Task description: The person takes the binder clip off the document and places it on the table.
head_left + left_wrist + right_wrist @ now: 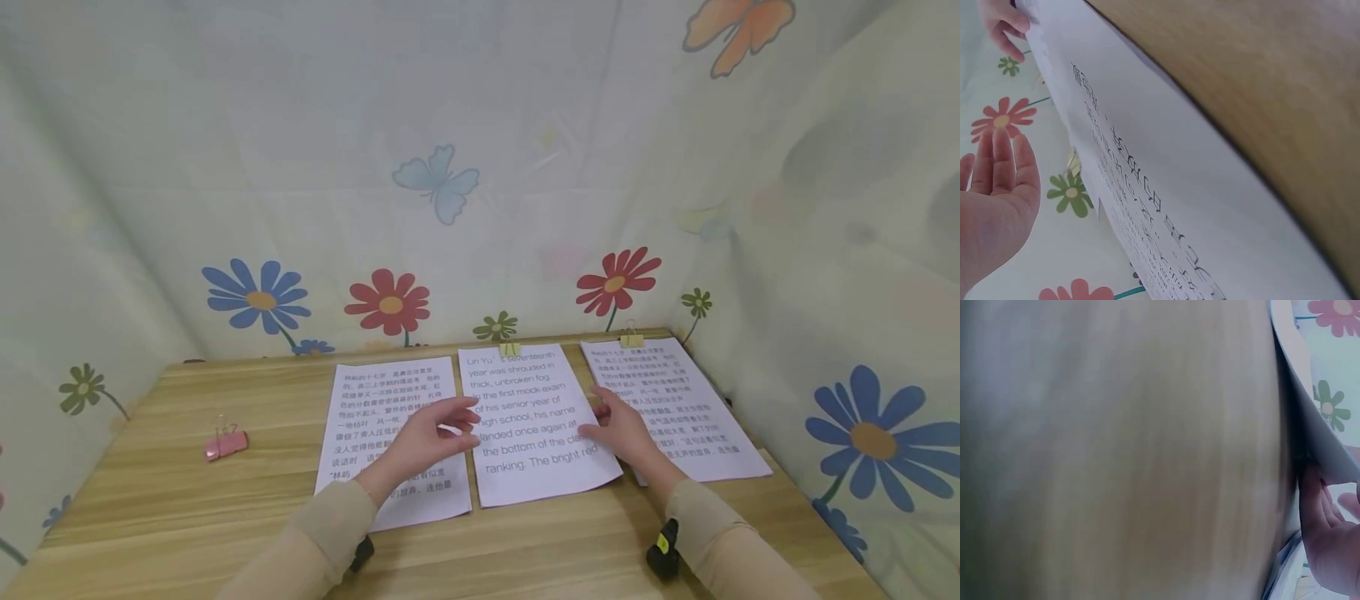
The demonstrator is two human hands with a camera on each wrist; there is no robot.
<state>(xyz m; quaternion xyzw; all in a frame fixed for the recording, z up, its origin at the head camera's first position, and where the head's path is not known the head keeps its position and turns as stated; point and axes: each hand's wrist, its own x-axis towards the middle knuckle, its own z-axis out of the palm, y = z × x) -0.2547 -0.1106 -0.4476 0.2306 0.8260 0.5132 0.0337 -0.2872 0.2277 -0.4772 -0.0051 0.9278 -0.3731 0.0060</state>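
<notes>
Three printed stacks of paper lie in a row on the wooden table: a left sheet (390,450) with Chinese text, a middle sheet (517,425) with large English text, and a right sheet (712,433) with Chinese text. My left hand (427,433) hovers over the gap between the left and middle sheets, fingers relaxed and holding nothing. At the right edge of the middle sheet is my right hand (622,429), its thumb overlapping the text. In the right wrist view its fingers (1311,500) touch a raised paper edge (1329,453).
Yellow binder clips sit at the top of the middle sheet, one clip (510,349), and the right sheet, another clip (632,340). A pink binder clip (226,442) lies on the table (135,500) at left. A floral curtain (337,208) surrounds the table's back and sides.
</notes>
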